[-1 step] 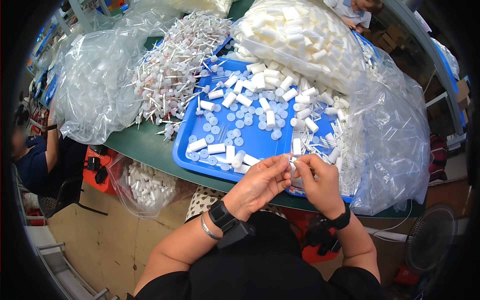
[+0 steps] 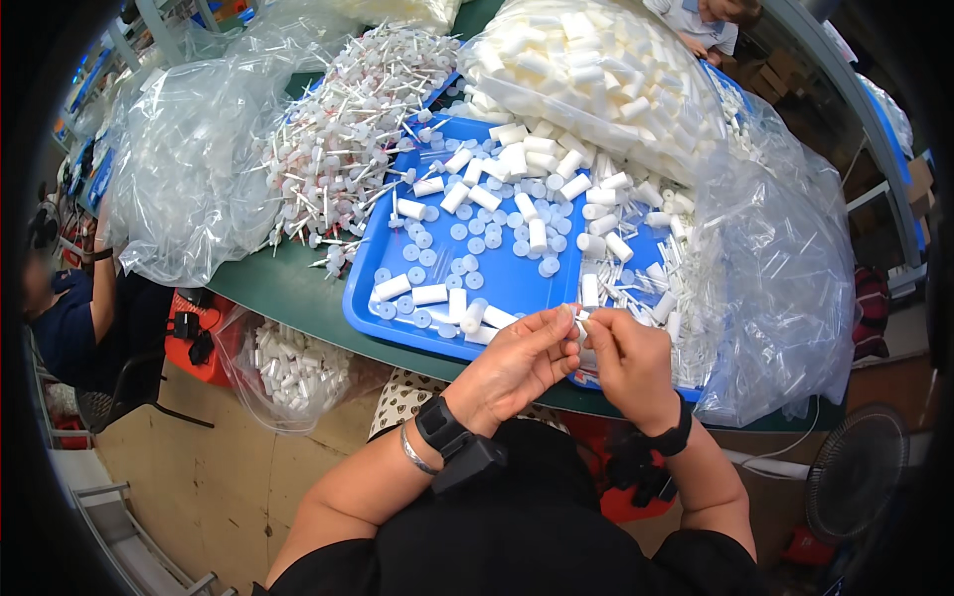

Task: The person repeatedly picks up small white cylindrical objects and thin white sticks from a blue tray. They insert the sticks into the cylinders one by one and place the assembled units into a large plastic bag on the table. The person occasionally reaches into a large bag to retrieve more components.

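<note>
Both hands meet at the near edge of the blue tray (image 2: 497,288), just over the table (image 2: 278,288) rim. Left hand (image 2: 517,363) and right hand (image 2: 626,363) are each pinched onto one small white part (image 2: 581,320) held between the fingertips; what it is exactly is hard to make out (fingers cover most of it, only a sliver shows). The tray holds loose white tubes (image 2: 537,233) and round light-blue caps (image 2: 467,248), scattered, some touching. Left of the tray lies a heap of white stemmed pump pieces (image 2: 348,149), spilling from a clear plastic bag (image 2: 189,169). Behind the tray is a big clear bag of white tubes (image 2: 596,70), its top cut off by the frame. Right of the tray is another clear bag (image 2: 785,278), contents blurred through the film. Below the table edge hangs a bag of finished white pieces (image 2: 293,368), partly hidden by the table. A second person (image 2: 79,318) sits at far left, mostly cut off by the dark fisheye rim; a third (image 2: 706,20) shows at the top edge. A fan (image 2: 855,487) stands low right.
</note>
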### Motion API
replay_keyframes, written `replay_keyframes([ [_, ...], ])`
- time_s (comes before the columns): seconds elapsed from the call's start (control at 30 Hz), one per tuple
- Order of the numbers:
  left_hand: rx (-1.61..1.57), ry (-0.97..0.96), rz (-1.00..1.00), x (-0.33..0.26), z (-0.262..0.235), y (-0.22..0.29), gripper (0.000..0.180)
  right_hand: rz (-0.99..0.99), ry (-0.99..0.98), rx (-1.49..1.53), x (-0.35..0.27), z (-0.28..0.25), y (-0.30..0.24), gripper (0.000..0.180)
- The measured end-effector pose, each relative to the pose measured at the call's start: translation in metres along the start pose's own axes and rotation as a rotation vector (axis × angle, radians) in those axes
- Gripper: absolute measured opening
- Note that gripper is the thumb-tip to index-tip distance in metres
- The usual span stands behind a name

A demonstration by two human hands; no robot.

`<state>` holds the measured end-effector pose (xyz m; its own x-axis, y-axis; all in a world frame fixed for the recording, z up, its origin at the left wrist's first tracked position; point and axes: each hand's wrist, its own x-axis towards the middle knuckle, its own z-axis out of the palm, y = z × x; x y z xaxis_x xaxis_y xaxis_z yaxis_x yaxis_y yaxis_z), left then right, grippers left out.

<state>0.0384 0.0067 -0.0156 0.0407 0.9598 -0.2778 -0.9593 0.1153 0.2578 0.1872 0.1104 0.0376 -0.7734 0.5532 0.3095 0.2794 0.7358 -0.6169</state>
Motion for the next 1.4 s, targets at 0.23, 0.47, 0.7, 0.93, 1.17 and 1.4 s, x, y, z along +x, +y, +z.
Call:
replay_keyframes([
  [0.23, 0.042, 0.003, -0.046, 0.002, 0.000, 0.002, 0.024, 0.330, -0.104, 0.428, 0.009, -0.009, -0.004, 0.009],
  [0.47, 0.069, 0.062, 0.007, 0.004, 0.001, 0.005, 0.025, 0.103, -0.091, 0.147, 0.008, -0.006, -0.005, 0.013],
  [0.7, 0.104, 0.116, 0.125, -0.002, -0.008, 0.017, 0.030, 0.105, -0.123, -0.046, 0.050, -0.041, 0.039, 0.015],
  [0.93, 0.111, 0.236, 0.210, -0.005, 0.004, 0.017, 0.034, -0.272, -0.337, -0.712, 0.054, -0.026, 0.087, 0.006],
  [1.17, 0.130, 0.189, 0.224, -0.003, 0.001, 0.017, 0.032, -0.326, -0.344, -0.681, 0.053, -0.024, 0.091, 0.004],
  [1.4, 0.092, 0.189, 0.282, -0.002, 0.002, 0.019, 0.027, 0.107, -0.325, -0.091, 0.051, -0.041, 0.069, 0.011],
])
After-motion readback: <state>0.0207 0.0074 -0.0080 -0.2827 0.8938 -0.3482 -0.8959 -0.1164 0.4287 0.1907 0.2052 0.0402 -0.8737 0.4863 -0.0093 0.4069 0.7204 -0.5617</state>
